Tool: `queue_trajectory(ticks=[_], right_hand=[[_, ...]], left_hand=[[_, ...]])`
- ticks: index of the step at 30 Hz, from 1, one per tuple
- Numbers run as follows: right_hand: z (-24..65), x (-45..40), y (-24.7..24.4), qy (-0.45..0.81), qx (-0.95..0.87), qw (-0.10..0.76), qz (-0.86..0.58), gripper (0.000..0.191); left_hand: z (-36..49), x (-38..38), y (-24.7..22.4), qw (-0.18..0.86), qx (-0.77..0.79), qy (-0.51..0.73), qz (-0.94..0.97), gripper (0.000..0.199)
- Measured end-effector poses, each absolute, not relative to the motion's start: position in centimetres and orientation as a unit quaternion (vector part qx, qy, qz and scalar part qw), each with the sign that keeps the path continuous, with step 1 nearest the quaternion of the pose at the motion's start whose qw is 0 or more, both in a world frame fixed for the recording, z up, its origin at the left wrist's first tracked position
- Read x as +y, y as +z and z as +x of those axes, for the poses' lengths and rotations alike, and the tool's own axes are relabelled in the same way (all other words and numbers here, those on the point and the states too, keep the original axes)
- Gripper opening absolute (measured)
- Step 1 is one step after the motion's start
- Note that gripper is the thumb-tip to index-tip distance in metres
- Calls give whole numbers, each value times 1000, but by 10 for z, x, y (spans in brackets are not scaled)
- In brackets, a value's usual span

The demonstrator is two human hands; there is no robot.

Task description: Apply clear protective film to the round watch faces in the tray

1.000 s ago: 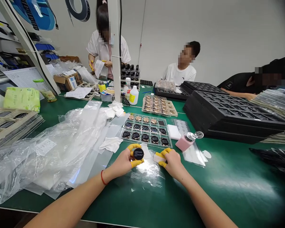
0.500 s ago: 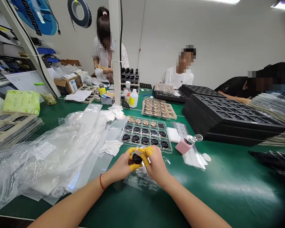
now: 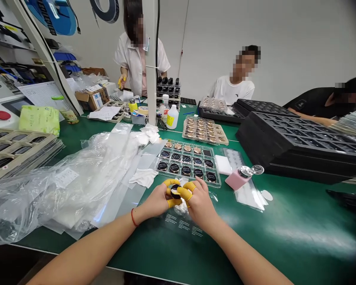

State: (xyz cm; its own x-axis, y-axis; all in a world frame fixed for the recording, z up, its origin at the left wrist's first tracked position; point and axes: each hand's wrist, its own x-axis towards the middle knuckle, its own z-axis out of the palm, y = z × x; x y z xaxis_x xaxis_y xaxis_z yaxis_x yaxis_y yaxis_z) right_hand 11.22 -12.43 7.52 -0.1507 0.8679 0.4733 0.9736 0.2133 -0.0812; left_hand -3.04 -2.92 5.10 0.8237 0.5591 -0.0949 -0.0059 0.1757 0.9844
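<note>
Between the yellow-cotted fingers of my left hand (image 3: 158,201) is a round watch head (image 3: 173,194) with a black face, tilted up towards me. My right hand (image 3: 202,206), also in yellow finger cots, pinches a small white wipe (image 3: 176,191) against that face. The fingertips hide part of both. Just beyond my hands lies a clear tray (image 3: 217,183) with rows of round watch heads, most black-faced with printed lines and several rose-gold ones in the back row. Under my hands is a clear film (image 3: 184,228) with white print.
A pink pump bottle (image 3: 237,179) with its metal lid up stands right of the tray. Crumpled plastic bags (image 3: 77,190) cover the left side. Stacked black trays (image 3: 273,158) rise at the right. A white post (image 3: 150,59) stands ahead; co-workers sit or stand beyond.
The view has shifted slightly, so the scene sits further right. My right fingers have moved from the watch head's upper edge down onto its face, with the white wipe.
</note>
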Motion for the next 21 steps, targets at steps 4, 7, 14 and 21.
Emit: queue_trajectory(ticks=[4, 7, 14, 21], right_hand=[[112, -127, 70, -136, -756, 208, -606, 39], [114, -131, 67, -138, -757, 218, -600, 39], [113, -135, 58, -169, -751, 258, -583, 32], [117, -137, 61, -83, -726, 321, -602, 29]], left_hand=[[-30, -29, 47, 739, 230, 197, 602, 56], [-30, -29, 48, 730, 237, 190, 612, 56], [-30, -27, 49, 730, 230, 175, 619, 53], [-33, -24, 57, 681, 236, 210, 661, 53]])
